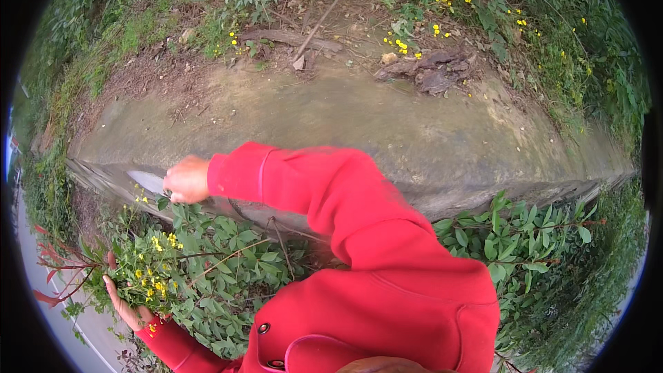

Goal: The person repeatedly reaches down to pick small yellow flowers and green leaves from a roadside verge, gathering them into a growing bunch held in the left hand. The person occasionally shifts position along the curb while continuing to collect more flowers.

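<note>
My right hand (187, 179) reaches across to the left, closed around a pale, flat, blade-like tool (146, 181); its handle is hidden and its outline is blurred. This tool lies over the front edge of a stone ledge (331, 109). Lower left, my left hand (124, 303) cups a leafy bunch of yellow flowers (150, 274), with stems and leaves covering part of the palm and fingers. Small yellow blooms on thin stems rise from the bunch to just below the blade-like tool. Both arms wear red sleeves.
Green shrubs (233, 259) grow below the ledge, with red-leaved twigs (67, 280) at the left. On the ledge lie pieces of rough bark or wood (435, 70) and a bent branch (336, 2). More yellow flowers (401, 46) grow behind. Pavement (88, 321) shows at lower left.
</note>
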Tool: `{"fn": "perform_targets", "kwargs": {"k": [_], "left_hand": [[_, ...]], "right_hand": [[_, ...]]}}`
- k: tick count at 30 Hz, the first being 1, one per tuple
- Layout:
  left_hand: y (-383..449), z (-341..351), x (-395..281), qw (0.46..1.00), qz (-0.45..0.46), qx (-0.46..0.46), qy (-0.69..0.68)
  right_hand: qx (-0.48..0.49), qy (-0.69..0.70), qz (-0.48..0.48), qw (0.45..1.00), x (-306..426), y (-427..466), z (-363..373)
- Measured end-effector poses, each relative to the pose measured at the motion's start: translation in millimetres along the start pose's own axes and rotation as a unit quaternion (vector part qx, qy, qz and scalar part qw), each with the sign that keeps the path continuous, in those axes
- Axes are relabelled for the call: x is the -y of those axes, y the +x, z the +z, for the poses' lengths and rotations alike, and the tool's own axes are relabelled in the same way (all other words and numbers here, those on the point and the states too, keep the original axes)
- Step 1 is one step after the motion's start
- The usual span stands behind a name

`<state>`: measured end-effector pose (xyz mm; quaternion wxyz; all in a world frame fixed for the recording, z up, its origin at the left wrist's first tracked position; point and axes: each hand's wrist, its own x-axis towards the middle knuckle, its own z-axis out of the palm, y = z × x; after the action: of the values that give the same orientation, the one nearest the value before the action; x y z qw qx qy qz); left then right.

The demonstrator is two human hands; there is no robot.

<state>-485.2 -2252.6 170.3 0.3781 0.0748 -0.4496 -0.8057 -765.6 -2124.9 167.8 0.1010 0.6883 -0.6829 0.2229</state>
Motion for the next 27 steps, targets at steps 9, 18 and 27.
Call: {"fn": "perform_targets", "kwargs": {"k": [9,18,27], "left_hand": [[21.8,-33.9,-4.6,0.997,0.007,-0.08,0.008],[35.7,-21.1,3.7,0.995,0.022,-0.098,0.029],[55.1,-37.9,2.5,0.991,0.021,-0.071,0.11]], "right_hand": [[-0.154,-0.286,0.425,0.845,-174.9,-179.4,-246.0],[-0.483,-0.256,0.627,0.554,-246.7,-411.4,-329.3],[-0.233,-0.141,0.734,0.622,-259.4,-415.1,-306.5]]}}
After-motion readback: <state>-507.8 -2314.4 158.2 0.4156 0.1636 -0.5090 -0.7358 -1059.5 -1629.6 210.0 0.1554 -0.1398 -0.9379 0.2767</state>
